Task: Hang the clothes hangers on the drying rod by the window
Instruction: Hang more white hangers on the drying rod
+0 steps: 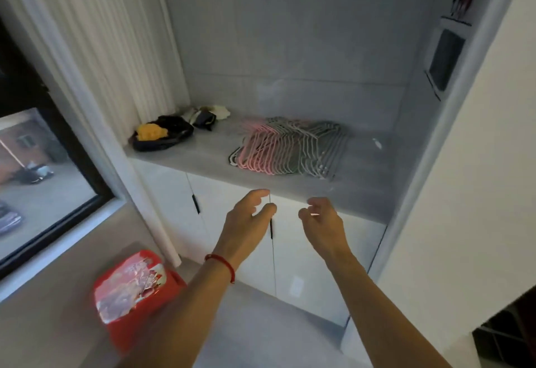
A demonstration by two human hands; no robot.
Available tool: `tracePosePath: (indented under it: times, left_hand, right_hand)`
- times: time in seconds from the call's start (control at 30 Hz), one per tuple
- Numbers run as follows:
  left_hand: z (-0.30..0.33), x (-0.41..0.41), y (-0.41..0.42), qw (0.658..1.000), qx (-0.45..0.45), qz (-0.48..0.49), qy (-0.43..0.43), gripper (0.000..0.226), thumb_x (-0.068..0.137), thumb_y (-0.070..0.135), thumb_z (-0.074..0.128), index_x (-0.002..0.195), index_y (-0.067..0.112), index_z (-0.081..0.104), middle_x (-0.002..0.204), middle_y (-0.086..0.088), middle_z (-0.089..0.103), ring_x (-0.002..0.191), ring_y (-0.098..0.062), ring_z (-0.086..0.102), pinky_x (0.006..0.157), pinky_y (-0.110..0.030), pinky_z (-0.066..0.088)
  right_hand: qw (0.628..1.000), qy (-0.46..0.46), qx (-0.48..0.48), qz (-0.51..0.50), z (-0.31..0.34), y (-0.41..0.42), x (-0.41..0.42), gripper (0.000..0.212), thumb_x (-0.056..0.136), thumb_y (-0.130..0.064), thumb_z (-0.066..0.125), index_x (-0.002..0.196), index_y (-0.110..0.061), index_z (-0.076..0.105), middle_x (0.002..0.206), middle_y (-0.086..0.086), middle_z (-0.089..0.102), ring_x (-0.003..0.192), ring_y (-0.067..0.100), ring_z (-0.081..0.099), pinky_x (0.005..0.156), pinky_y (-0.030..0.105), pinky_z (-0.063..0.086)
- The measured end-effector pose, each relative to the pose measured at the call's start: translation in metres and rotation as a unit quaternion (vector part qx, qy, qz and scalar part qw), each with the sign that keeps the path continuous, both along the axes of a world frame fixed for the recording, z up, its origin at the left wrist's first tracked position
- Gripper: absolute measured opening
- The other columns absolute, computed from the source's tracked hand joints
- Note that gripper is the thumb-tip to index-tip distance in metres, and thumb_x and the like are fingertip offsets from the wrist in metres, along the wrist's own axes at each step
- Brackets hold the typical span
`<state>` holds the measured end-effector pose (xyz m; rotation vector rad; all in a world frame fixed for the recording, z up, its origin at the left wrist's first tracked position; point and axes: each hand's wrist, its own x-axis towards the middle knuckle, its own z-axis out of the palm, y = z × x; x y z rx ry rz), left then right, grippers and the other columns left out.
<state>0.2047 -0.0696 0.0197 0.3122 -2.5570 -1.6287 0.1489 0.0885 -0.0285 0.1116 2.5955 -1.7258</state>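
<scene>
Both the left hand [249, 217] and right hand [320, 218] are empty, fingers loosely curled, short of the tabletop [203, 156]. The hangers [287, 147] lie just beyond them, a fanned stack, pink ones left, grey right. Best to gather several by the hooks together, so the wires don't snag.

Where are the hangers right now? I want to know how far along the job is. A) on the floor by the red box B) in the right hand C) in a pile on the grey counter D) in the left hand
C: the hangers lie piled on the counter, while the left hand and right hand hover open and empty in front of its edge.
</scene>
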Motion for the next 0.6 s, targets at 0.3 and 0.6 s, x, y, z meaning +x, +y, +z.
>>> tracePosePath:
  times: [0.3,0.6]
  left_hand:
    - [-0.028,-0.151,0.027,0.993,0.049,0.034,-0.098,0.046,0.079,0.044,0.069,0.124,0.033,0.064,0.123,0.002,0.068,0.112,-0.013,0.062,0.104,-0.046,0.051]
    - [-0.032,-0.226,0.038,0.989,0.053,0.092,-0.105,0.046,0.076,0.043,0.060,0.121,0.032,0.062,0.113,0.000,0.067,0.108,-0.022,0.062,0.096,-0.048,0.055]
  right_hand:
    - [0.990,-0.060,0.123,-0.020,-0.059,0.033,-0.235,0.060,0.089,-0.034,0.065,0.136,0.001,0.050,0.139,0.023,0.054,0.126,0.039,0.054,0.102,0.040,0.047]
    - [0.946,-0.149,0.284,-0.047,-0.082,0.014,-0.343,0.123,0.074,-0.064,0.068,0.159,-0.001,0.006,0.157,0.024,0.028,0.141,0.042,0.032,0.115,0.049,0.030]
